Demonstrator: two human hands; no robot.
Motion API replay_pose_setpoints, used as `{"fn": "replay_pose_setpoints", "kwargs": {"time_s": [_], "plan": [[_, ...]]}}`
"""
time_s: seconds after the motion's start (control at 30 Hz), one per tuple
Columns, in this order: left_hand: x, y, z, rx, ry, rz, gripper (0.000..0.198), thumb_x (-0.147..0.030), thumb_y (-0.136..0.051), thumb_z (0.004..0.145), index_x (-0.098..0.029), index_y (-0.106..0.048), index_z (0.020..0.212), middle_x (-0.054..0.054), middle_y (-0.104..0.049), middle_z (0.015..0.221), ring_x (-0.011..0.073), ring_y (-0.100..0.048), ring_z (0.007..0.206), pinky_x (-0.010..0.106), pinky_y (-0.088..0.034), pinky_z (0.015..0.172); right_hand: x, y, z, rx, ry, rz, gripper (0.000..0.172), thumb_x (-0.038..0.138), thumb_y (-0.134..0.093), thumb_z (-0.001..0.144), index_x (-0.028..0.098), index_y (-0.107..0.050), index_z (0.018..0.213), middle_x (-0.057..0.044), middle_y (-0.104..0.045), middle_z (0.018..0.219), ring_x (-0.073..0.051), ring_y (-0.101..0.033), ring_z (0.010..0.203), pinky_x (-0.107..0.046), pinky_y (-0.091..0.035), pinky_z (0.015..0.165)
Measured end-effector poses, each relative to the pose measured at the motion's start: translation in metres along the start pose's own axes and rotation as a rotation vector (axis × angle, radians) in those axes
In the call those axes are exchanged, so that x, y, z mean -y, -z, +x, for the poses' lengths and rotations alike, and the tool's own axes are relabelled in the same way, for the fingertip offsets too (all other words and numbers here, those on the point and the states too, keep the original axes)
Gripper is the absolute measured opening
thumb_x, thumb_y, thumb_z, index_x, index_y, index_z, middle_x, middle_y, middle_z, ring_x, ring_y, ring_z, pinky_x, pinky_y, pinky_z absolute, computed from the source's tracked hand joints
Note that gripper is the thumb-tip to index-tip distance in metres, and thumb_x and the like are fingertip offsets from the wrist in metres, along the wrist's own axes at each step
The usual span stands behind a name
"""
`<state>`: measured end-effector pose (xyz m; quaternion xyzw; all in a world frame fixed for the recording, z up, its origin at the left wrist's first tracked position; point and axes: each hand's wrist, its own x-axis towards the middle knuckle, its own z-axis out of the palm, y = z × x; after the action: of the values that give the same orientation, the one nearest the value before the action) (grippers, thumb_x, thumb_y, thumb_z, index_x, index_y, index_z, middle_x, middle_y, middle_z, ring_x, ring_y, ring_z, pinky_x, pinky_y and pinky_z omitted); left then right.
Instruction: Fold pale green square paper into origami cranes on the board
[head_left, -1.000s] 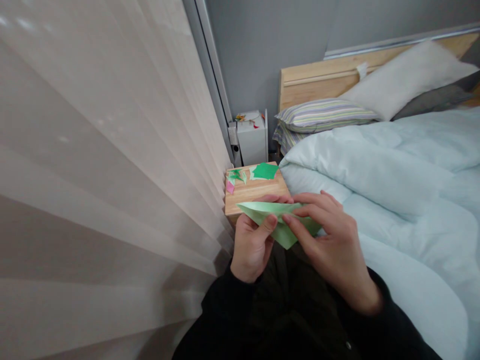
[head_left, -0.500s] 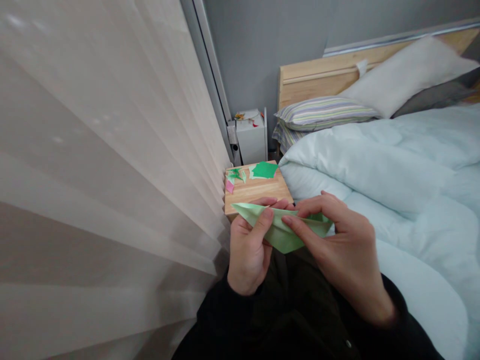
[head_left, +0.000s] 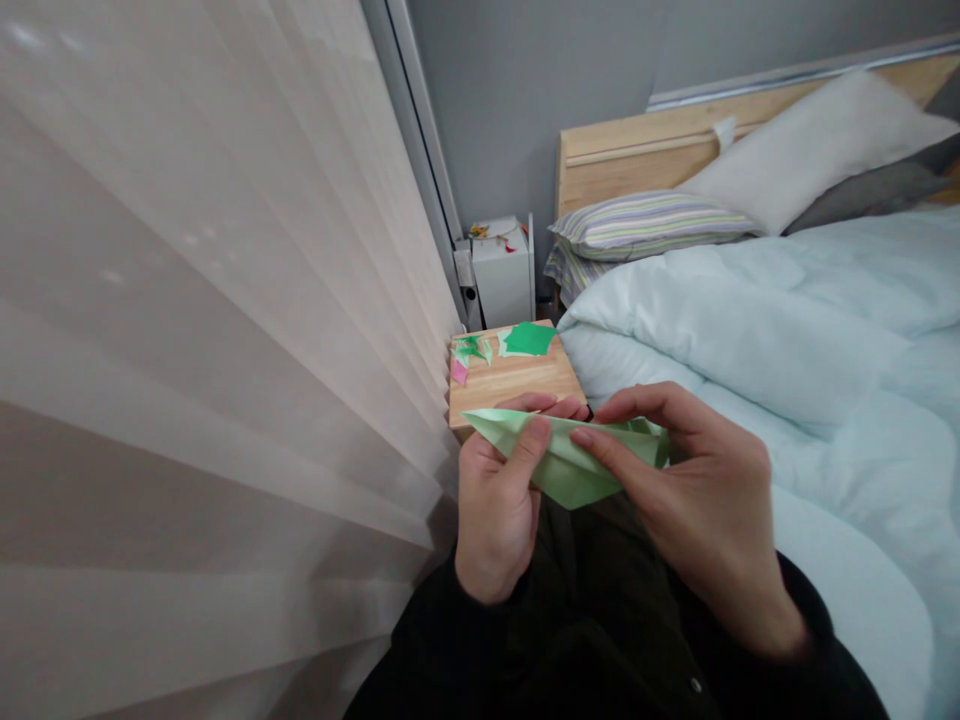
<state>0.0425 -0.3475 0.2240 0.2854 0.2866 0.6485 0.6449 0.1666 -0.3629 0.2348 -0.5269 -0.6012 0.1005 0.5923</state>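
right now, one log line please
left hand: holds light green paper | right hand: pinches same paper | wooden table: dark green sheet

Green paper was held by the left hand and right hand; scraps were spread on a table.

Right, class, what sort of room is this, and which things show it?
Most likely a bedroom: there is a wooden headboard, a striped pillow and a puffy pale-blue quilt.
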Motion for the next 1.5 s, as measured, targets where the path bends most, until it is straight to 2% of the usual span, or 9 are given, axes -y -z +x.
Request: {"fn": "replay_pose_setpoints", "kwargs": {"time_s": [0.17,0.3,0.6,0.83,1.1,1.3,1.5], "plan": [[0.0,0.004,0.0,-0.048,-0.011,0.067,0.02,-0.031,-0.091,0.074,-0.018,-0.08,0.084,0.006,-0.082,0.086,0.0219,-0.079,0.081,0.032,-0.063,0.083,0.0,0.004,0.001,0.043,0.018,-0.03,0.008,0.031,-0.08,0.086,0.026,-0.075,0.083,-0.001,-0.075,0.077,-0.023,-0.069,0.068,-0.04,-0.058,0.071],[0.0,0.006,0.001,-0.059,-0.024,0.086,0.019,-0.03,-0.091,0.073,-0.018,-0.08,0.081,0.006,-0.082,0.082,0.0215,-0.078,0.077,0.032,-0.063,0.081,0.001,0.005,0.002,0.092,0.016,-0.008,0.005,0.029,-0.08,0.086,0.025,-0.078,0.084,0.0,-0.077,0.078,-0.022,-0.07,0.07,-0.04,-0.057,0.078],[0.0,0.008,0.0,-0.008,-0.038,0.076,0.01,-0.028,-0.089,0.076,-0.022,-0.082,0.079,0.003,-0.081,0.078,0.0163,-0.077,0.07,0.024,-0.062,0.072,0.004,0.008,0.003,0.169,-0.05,0.026,0.003,0.026,-0.079,0.087,0.026,-0.078,0.084,0.001,-0.077,0.08,-0.021,-0.069,0.075,-0.037,-0.053,0.081],[0.0,0.013,0.001,0.055,-0.056,0.141,0.009,-0.029,-0.086,0.081,-0.022,-0.083,0.085,0.004,-0.082,0.085,0.0168,-0.078,0.078,0.026,-0.063,0.079,0.003,0.009,0.005,0.259,-0.047,0.033,0.007,0.026,-0.078,0.088,0.024,-0.076,0.081,0.002,-0.077,0.082,-0.02,-0.069,0.078,-0.035,-0.049,0.078],[-0.008,0.014,0.003,-0.027,-0.058,0.066,0.013,-0.025,-0.089,0.077,-0.017,-0.08,0.083,0.004,-0.082,0.082,0.0145,-0.077,0.072,0.021,-0.063,0.07,0.005,0.01,0.004,0.273,-0.068,0.001,0.011,0.024,-0.077,0.088,0.024,-0.075,0.077,0.002,-0.075,0.076,-0.02,-0.066,0.071,-0.037,-0.049,0.081],[-0.01,0.013,0.003,-0.013,-0.036,0.05,0.011,-0.024,-0.089,0.077,-0.018,-0.081,0.082,0.005,-0.081,0.078,0.0123,-0.075,0.065,0.017,-0.06,0.064,0.007,0.011,0.005,0.265,-0.095,0.006,0.012,0.027,-0.076,0.087,0.024,-0.075,0.075,0.002,-0.075,0.075,-0.019,-0.065,0.067,-0.035,-0.052,0.08],[-0.01,0.014,0.003,-0.005,-0.049,0.101,0.011,-0.026,-0.087,0.079,-0.019,-0.081,0.083,0.005,-0.081,0.08,0.0149,-0.076,0.068,0.021,-0.061,0.067,0.008,0.012,0.005,0.276,-0.113,0.014,0.014,0.03,-0.075,0.087,0.024,-0.075,0.075,0.0,-0.075,0.075,-0.02,-0.065,0.068,-0.035,-0.053,0.076]]}}
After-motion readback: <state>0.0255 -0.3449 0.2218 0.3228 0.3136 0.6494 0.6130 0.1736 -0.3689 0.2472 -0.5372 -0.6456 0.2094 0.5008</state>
